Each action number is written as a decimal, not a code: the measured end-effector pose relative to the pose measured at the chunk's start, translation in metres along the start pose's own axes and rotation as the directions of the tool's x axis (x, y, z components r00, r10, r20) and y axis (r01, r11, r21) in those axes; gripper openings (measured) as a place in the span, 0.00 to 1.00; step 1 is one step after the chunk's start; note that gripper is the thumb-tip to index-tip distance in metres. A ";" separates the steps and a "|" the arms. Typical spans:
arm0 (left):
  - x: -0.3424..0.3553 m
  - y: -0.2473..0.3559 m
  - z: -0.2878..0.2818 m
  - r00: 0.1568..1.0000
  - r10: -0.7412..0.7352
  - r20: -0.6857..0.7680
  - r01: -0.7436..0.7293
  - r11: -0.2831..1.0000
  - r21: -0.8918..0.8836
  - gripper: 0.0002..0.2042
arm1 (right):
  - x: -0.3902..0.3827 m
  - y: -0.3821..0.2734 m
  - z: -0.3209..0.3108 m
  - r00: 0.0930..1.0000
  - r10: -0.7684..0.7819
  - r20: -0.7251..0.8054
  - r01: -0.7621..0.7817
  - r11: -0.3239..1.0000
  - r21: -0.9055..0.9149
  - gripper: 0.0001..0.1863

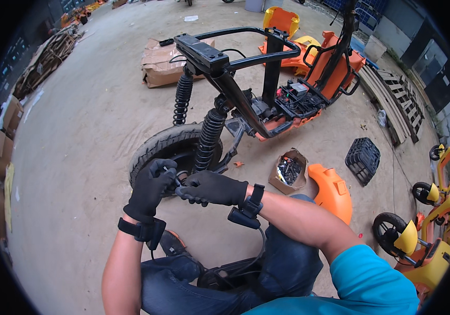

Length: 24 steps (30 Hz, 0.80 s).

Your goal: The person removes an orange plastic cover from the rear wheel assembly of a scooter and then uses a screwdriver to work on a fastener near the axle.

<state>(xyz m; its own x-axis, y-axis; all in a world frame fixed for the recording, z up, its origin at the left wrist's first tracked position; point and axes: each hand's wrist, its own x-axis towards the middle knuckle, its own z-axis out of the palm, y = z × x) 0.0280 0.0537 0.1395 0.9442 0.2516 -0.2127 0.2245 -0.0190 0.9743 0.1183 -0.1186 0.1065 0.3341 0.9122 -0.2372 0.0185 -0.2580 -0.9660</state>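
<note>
Both of my hands wear dark gloves and meet in front of the hub of a scooter's rear wheel (143, 152). My left hand (153, 184) is closed, its fingertips pinched around something small that I cannot make out. Beside it, my right hand (212, 189) is closed too, its fingers curled at the same spot; what it grips is hidden. Just beyond them stands a black coil-spring shock absorber (209, 137), with a second shock absorber (183, 100) on the wheel's far side. Above rises the stripped black scooter frame (246, 113).
An open carton (302, 185) of small hardware sits right of the wheel, near an orange body panel (332, 194) and a black plastic crate (362, 160). Behind the frame lies a larger cardboard box (157, 79). Yellow scooters (427, 262) stand at the right; wooden pallets (401, 100) lie farther back.
</note>
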 end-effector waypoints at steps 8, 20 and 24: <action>0.006 -0.007 0.001 0.998 -0.002 0.055 0.001 1.000 0.029 0.07 | -0.002 -0.002 -0.009 1.000 0.002 0.026 -0.002 1.000 0.023 0.19; 0.001 0.002 0.004 0.996 -0.084 -0.041 0.089 0.983 0.158 0.07 | 0.000 0.000 -0.006 0.998 0.034 0.058 -0.037 0.997 0.064 0.20; 0.002 0.000 0.005 0.999 -0.036 -0.016 0.038 0.990 0.137 0.08 | -0.002 -0.005 -0.005 0.995 0.078 0.067 -0.085 0.991 0.099 0.18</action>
<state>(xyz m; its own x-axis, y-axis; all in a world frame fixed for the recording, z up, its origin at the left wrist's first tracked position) 0.0306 0.0495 0.1393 0.9314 0.2676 -0.2469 0.2915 -0.1418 0.9460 0.1221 -0.1211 0.1124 0.2709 0.9084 -0.3185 -0.1032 -0.3016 -0.9478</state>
